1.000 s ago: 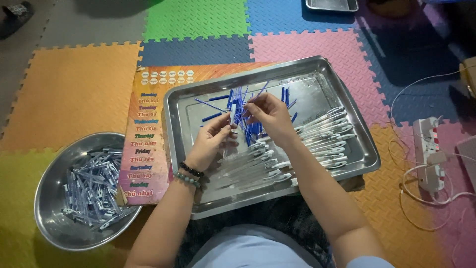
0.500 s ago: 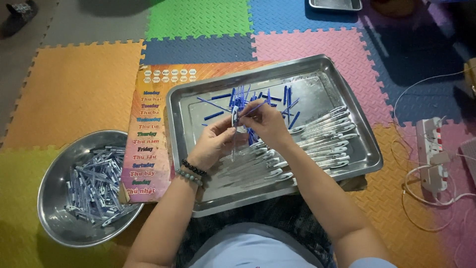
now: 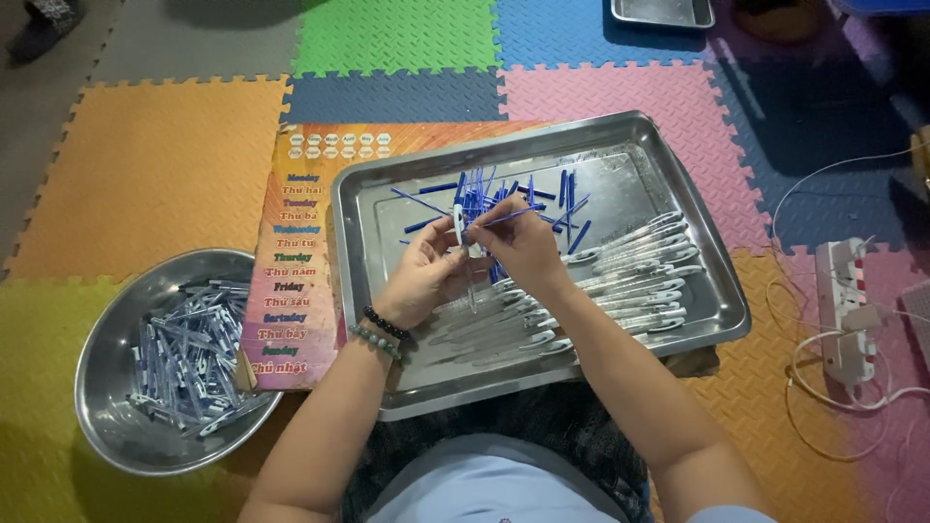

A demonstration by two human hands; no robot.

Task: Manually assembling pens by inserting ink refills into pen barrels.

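Both hands are over the middle of the steel tray. Left hand has its fingers pinched around a clear pen barrel, held upright. Right hand grips a thin blue refill, its tip right at the barrel. Loose blue refills lie just behind them, clear barrels pile in the tray's right half, and a steel bowl of pens sits left of the tray.
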